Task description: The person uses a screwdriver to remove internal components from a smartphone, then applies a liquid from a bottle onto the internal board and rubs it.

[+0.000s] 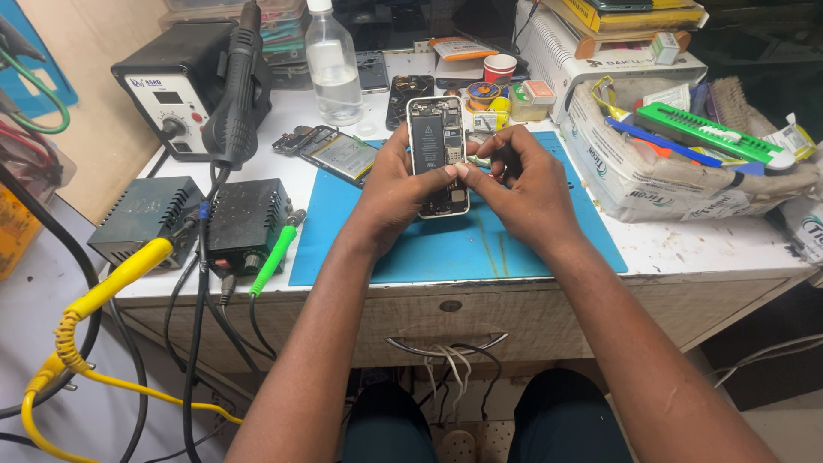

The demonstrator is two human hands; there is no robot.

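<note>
Opened smartphone (437, 154), back removed, battery and boards exposed, held tilted above the blue work mat (480, 244). The left hand (390, 193) closes around the phone's left edge, apparently steadying it; the right hand (514, 184) pinches its right edge with thumb and forefinger, other fingers curled. Beyond the left hand lie a detached screen assembly (339, 153) and a clear bottle (333, 64); further left stands a hot-air station (184, 90). Right of the right hand, a bag of tools (677, 163) crowds the bench (686, 249).

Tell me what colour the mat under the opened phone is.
The mat is blue, shown in the head view, beneath the opened phone held by both hands.
</note>
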